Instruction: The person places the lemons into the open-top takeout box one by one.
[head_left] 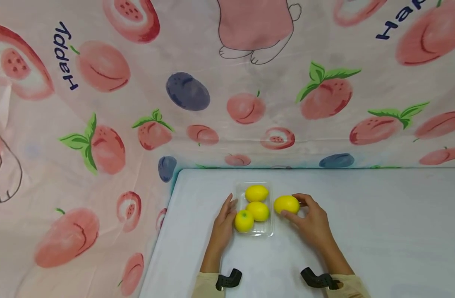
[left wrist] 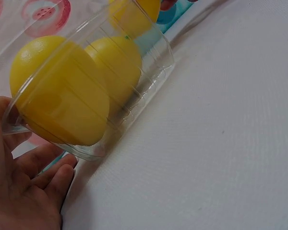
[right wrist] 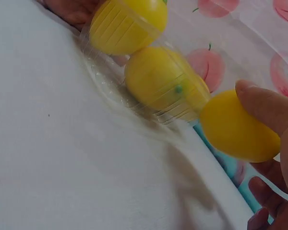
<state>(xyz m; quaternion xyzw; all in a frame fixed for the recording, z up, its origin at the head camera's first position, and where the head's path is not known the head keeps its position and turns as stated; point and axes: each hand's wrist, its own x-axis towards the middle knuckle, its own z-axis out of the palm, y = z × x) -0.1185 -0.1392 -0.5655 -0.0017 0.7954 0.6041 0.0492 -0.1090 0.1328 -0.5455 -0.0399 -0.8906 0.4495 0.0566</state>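
A clear plastic container (head_left: 264, 231) stands on the white table with three yellow lemons in it: a far lemon (head_left: 256, 193), a middle lemon (head_left: 259, 211) and a near-left lemon (head_left: 244, 221), whose green end faces up. My left hand (head_left: 223, 223) rests along the container's left side, its fingers fairly straight; in the left wrist view the left hand (left wrist: 33, 187) lies beside the container's end. Just right of the container, my right hand (head_left: 313, 219) holds another lemon (head_left: 286, 204) between thumb and fingers. The right wrist view shows this lemon (right wrist: 237, 127) raised off the cloth.
White cloth covers the table (head_left: 391, 231). Behind and to the left hangs a pink fruit-print curtain (head_left: 220, 82), meeting the table's far and left edges. A black wrist mount (head_left: 229, 279) sits on the left sleeve, and a similar mount (head_left: 318, 279) on the right.
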